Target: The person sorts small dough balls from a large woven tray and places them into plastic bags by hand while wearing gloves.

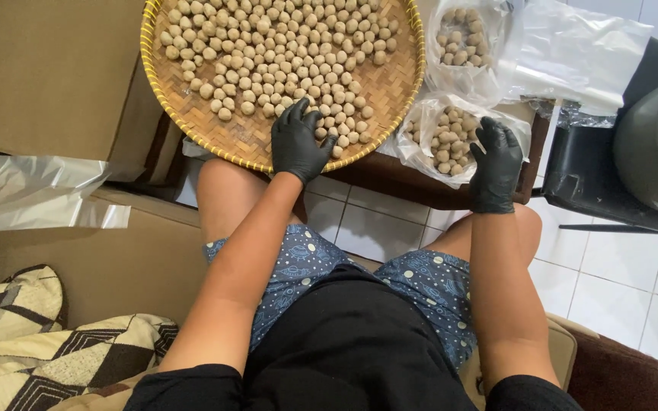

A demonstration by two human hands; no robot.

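Left hand [299, 144] spread open on balls [283, 53] in woven tray [253, 141], tray's far edge cut off, right hand [495, 164] gripped clear bag [451, 141] w/ balls, fingertips partly hidden.

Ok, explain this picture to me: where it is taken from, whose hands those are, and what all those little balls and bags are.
The single picture comes from a camera worn on a person's head, looking down past their lap. Both hands wear black gloves. The left hand rests among small pale balls spread over a round woven tray with a yellow rim. The right hand holds the edge of a clear plastic bag partly filled with the same balls. A second filled bag lies behind it, beside loose clear plastic. A grey tub stands at the far right, and patterned cushions lie at the lower left.
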